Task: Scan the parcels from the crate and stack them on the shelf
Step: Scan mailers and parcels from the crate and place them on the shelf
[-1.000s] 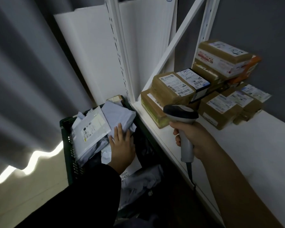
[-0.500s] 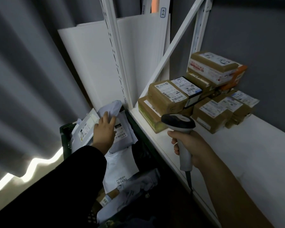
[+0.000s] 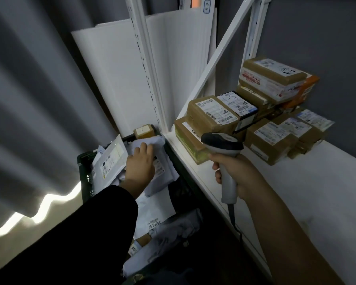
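While the left arm, in a black sleeve [image 3: 80, 233], reaches down and forward into the crate [image 3: 84, 167], the bare right arm stretches out over the front edge of the white shelf [image 3: 296, 194]. The left hand [image 3: 140, 166] lies palm down on a grey mailer [image 3: 162, 175], its fingers curled over the bag's crumpled upper end. The right hand [image 3: 239, 174] is wrapped around the handle of a scanner [image 3: 222, 144], held upright with its dark head pointing left, towards the shelf's near corner; its cable hangs below the fist.

On the shelf, a stack of cardboard parcels [image 3: 212, 115] fills the back corner, brown boxes with white labels piled several high, the tallest pile against the grey wall.

The dark green crate stands on the floor, just beside the shelf upright. It holds soft mailers heaped loosely: the grey one under the hand, a flat white envelope [image 3: 111, 161] leaning against the left wall, and a white bag [image 3: 155, 210] printed 55-2-4203 lying nearer. A small cardboard box [image 3: 144, 131] sits at the far end, by the upright.
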